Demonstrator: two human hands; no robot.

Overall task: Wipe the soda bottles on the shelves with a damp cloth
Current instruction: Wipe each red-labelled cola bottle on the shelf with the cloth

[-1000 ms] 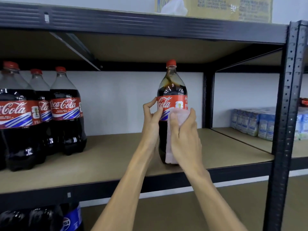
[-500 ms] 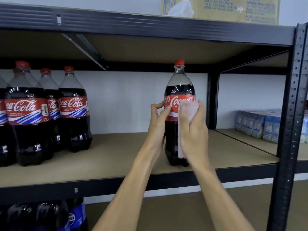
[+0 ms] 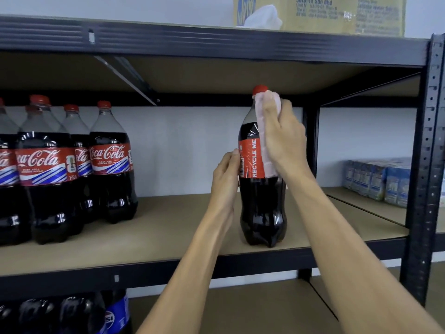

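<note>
The left grip (image 3: 225, 174) curls round the Coca-Cola bottle (image 3: 262, 208) at its label, steadying it. The right grip (image 3: 286, 141) clasps the pink cloth (image 3: 261, 126) against its neck to wipe.

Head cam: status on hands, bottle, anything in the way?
Left hand holds Coca-Cola bottle at label, upright on shelf. Right hand grips pink cloth against its neck. Other bottles stand apart, left; nothing blocking.

On my feed the person's body shows as two slender bare forearms and two bare hands, the left hand (image 3: 225, 175) left of the cola bottle (image 3: 261, 208), the right hand (image 3: 285, 141) on its right, knuckles and tendons plainly visible.
</note>
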